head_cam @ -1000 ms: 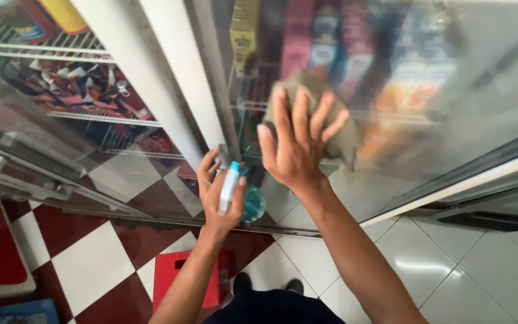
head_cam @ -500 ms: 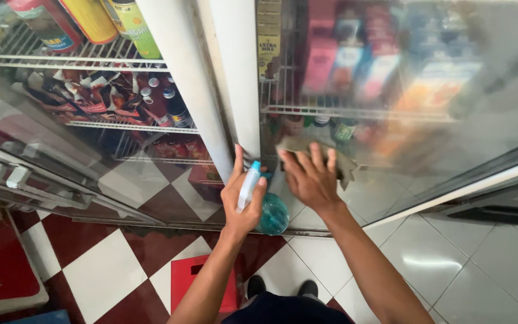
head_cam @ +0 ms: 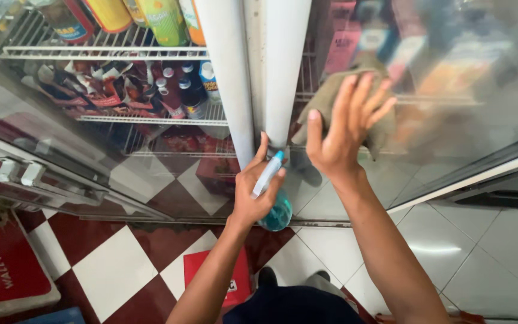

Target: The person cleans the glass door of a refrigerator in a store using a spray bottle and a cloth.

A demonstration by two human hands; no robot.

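A person stands before a glass-fronted drinks cooler, seen from above. The right hand [head_cam: 343, 129] presses a drab olive cleaning cloth [head_cam: 337, 99] flat against the glass of the right-hand door [head_cam: 451, 120], fingers spread wide over the cloth and the thumb held out to the left. The cloth lies just right of the white door frame [head_cam: 265, 66] that runs down the middle of the cooler.

The left hand [head_cam: 258, 191] is wrapped around a spray bottle [head_cam: 274, 198], gripping it by the neck; the bottle's white and blue nozzle head sticks up between thumb and fingers, and its rounded body, filled with teal liquid, hangs below the palm. This hand sits low at the foot of the white frame, close beside the right wrist.

Behind the left-hand glass, wire shelves [head_cam: 103, 51] carry bottles with yellow and green labels above and dark capped bottles [head_cam: 190, 96] on the next shelf down. The floor below is laid in dark red and white checked tiles [head_cam: 109, 270]. A red mat [head_cam: 4, 273] lies at the lower left, and a small red box [head_cam: 235, 276] rests by the person's feet.
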